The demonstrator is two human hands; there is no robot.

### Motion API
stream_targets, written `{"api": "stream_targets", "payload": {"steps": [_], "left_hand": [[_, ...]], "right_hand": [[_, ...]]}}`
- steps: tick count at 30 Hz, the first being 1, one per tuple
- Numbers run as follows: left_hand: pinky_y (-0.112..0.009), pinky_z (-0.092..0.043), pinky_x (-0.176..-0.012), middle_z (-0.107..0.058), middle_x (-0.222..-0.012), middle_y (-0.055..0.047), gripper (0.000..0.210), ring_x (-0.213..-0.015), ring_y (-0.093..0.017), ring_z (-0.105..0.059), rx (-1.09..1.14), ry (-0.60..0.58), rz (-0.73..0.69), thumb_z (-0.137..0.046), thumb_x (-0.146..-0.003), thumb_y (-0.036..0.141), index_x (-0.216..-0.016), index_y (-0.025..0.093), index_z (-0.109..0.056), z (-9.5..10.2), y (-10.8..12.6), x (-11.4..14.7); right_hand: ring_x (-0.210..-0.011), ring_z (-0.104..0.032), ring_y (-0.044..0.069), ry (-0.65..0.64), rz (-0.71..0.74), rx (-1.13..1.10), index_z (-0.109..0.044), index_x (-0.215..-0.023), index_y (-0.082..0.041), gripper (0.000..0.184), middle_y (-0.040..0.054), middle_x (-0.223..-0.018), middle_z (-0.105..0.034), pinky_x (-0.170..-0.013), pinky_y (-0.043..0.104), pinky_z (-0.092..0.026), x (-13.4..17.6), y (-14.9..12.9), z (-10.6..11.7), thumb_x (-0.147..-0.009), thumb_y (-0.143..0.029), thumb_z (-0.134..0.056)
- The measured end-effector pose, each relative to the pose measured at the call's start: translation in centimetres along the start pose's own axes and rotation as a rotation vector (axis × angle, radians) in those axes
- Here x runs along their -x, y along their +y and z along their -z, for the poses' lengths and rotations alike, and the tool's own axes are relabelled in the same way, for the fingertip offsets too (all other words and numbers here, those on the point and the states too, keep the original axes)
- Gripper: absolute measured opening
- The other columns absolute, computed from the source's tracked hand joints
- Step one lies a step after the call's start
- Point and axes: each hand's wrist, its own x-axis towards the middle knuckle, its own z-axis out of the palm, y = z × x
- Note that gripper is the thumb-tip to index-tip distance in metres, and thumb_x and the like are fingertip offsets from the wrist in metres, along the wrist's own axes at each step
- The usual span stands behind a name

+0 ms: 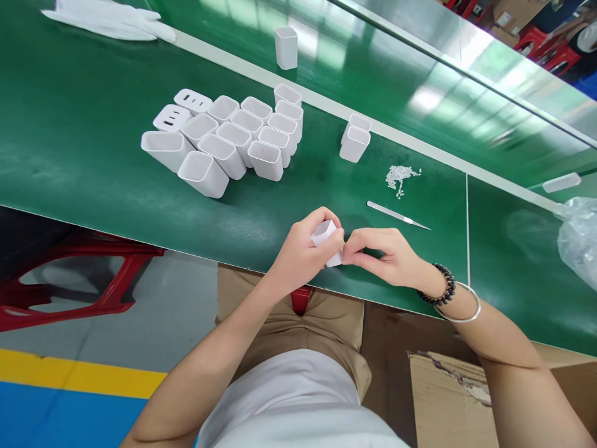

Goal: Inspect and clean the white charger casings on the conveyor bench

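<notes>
My left hand (313, 244) is wrapped round a white plastic charger housing (323, 233) near the table's front edge. At the housing's right end, my right hand (373, 252) has thumb and forefinger pinched together; whatever sits between those tips is too small to make out. Beyond the right hand lies a slim pointed tool (396, 214), perhaps tweezers or a small file. A small heap of clear tiny pieces (400, 176) is spread further back. To the left stand several open white housings (224, 152), and two lying pieces show port slots (173, 117).
Two more housings (355, 144) stand right of the group, and one (286, 48) is on the raised back strip. A white glove (107, 20) lies far left. A clear plastic bag (579, 239) rests at right. Below are a red stool (116, 280) and a cardboard box (450, 404).
</notes>
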Motion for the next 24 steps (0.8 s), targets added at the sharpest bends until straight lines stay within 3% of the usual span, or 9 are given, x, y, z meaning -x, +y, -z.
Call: {"api": "stream_targets", "payload": {"steps": [6,18,24], "left_hand": [[-0.019,-0.039,-0.046,-0.05,-0.066,0.005,0.014,-0.054,-0.008,-0.048,-0.049,0.018,0.014,-0.055,-0.092,0.033,-0.084,0.021,-0.054,-0.01,-0.11,-0.02],[-0.022,-0.037,-0.052,-0.051,-0.069,0.004,0.014,-0.057,-0.009,-0.047,-0.087,0.012,0.035,-0.054,-0.089,0.032,-0.082,0.02,-0.054,0.06,0.29,-0.17],[-0.022,-0.039,-0.053,-0.051,-0.069,0.005,0.014,-0.058,-0.009,-0.047,-0.062,0.021,0.027,-0.053,-0.091,0.033,-0.084,0.021,-0.054,0.1,0.0,-0.16]], "right_hand": [[-0.076,-0.066,0.011,0.009,0.05,0.054,-0.067,-0.093,-0.019,0.015,0.0017,-0.085,-0.072,-0.072,0.023,-0.053,-0.05,-0.15,0.07,-0.101,-0.016,-0.055],[-0.077,-0.068,0.012,0.023,-0.062,-0.043,-0.068,-0.089,-0.02,0.014,0.0009,-0.085,-0.074,-0.073,0.023,-0.055,0.11,-0.21,-0.07,-0.097,-0.013,-0.059],[-0.075,-0.066,0.012,0.074,-0.03,-0.026,-0.066,-0.089,-0.019,0.013,0.0017,-0.083,-0.072,-0.069,0.024,-0.053,0.39,-0.04,-0.55,-0.098,-0.016,-0.058]]}}
